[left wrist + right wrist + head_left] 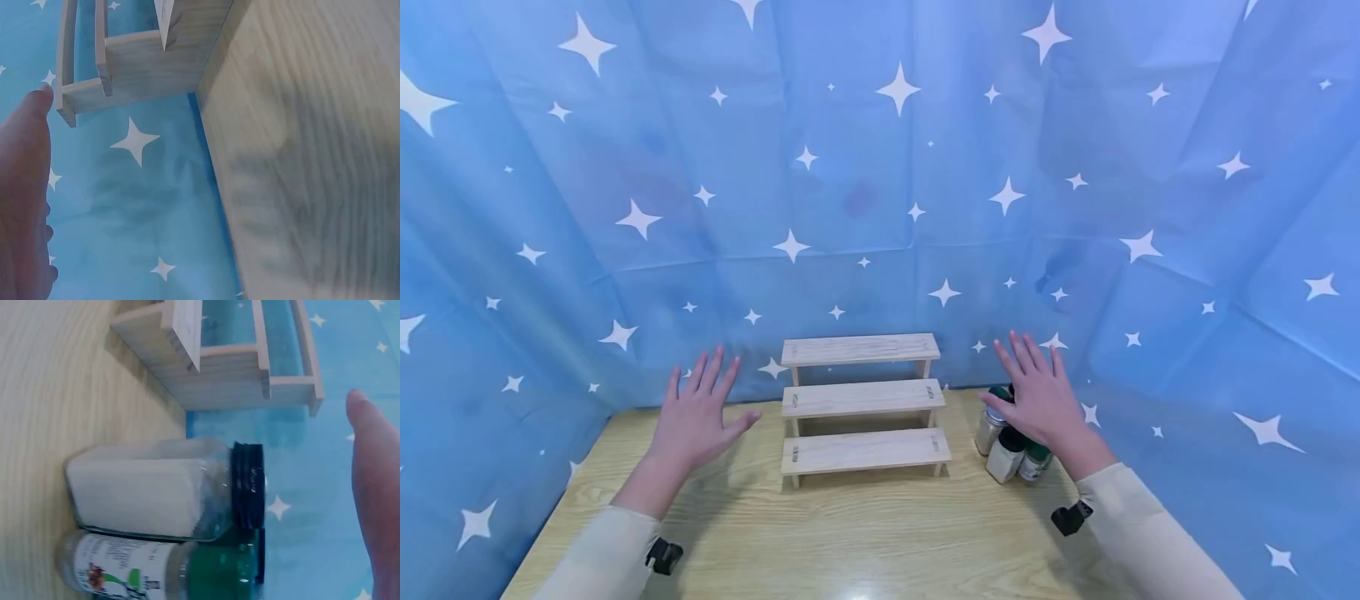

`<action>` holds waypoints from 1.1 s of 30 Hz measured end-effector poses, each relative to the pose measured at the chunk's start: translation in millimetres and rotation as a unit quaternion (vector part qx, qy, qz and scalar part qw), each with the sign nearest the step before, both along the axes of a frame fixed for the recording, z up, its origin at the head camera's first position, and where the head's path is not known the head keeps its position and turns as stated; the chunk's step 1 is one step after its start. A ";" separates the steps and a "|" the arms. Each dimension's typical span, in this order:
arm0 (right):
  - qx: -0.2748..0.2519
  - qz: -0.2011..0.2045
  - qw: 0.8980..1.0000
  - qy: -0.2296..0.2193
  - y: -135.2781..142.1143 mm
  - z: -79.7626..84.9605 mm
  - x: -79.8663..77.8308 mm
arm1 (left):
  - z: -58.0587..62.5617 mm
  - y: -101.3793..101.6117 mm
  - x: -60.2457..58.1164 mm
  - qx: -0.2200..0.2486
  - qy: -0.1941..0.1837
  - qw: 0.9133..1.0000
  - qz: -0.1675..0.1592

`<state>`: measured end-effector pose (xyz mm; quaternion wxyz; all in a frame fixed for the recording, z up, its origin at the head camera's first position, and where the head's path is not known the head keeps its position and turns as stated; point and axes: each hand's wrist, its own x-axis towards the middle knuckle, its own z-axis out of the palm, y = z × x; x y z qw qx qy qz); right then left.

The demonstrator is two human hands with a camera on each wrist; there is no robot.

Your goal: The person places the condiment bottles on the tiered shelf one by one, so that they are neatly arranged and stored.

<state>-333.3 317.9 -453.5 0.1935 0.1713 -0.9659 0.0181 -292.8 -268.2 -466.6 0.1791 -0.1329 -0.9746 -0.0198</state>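
Several jars (1006, 458) stand on the bench (865, 533) beside the rack (863, 398), apparently touching though partly hidden behind the right hand (1039, 406), its fingers spread and empty like the left hand's (695, 422), so a low reach could topple a neighbour.

Beyond the left hand (700, 425), the backdrop (857, 208) is blue with white four-pointed stars. Beside that hand, the shelf (863, 398) is pale grained wood. Near the right hand (1041, 408), a black-lidded jar (1003, 460) shows whitish contents; a bottle (156, 569) there is green-topped and white-labelled. Behind the hands, the sleeves (1150, 533) are cream.
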 end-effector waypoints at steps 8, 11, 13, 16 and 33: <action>-0.011 0.017 1.000 0.011 -0.8 -7.2 21.5 | -15.6 6.3 16.7 0.031 0.003 0.999 -0.019; -0.012 0.025 0.999 0.027 -0.7 -10.7 29.3 | -23.7 9.2 21.2 0.043 0.001 0.999 -0.023; -0.014 0.029 0.999 0.034 -0.4 -14.2 34.0 | -29.4 11.3 24.3 0.050 -0.003 0.998 -0.023; -0.022 0.035 0.998 0.043 1.1 -19.8 40.9 | -35.4 14.9 29.1 0.057 -0.011 0.998 -0.024; -0.103 0.032 0.994 0.023 7.5 -49.2 74.9 | -62.7 35.6 43.2 0.113 -0.005 0.991 -0.065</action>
